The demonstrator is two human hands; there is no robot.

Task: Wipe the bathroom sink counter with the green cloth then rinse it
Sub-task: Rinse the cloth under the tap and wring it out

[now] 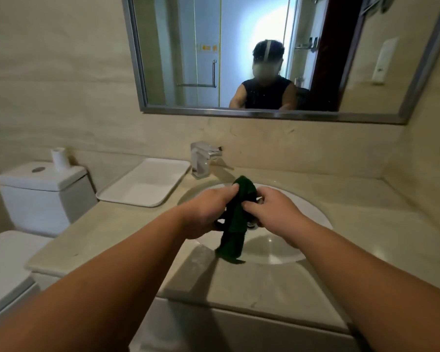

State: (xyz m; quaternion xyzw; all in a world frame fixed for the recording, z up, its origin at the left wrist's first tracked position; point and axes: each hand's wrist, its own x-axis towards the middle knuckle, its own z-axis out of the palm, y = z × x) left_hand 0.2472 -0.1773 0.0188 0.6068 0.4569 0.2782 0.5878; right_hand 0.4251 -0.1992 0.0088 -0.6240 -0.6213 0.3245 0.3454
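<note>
Both hands over sink [313,219], left hand [205,212] and right hand [274,208] gripping bunched green cloth [235,219], tail hanging at near rim, faucet [204,158] behind, tray [148,182] left, bare counter [361,199] right

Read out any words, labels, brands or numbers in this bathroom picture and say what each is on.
Orange sticker on the glass shower door reflected in the mirror: print too blurred to read.
Small mark on the white wall panel in the reflection: too small to read.
Faucet, white tray, toilet tank, green cloth: no text visible.
</note>
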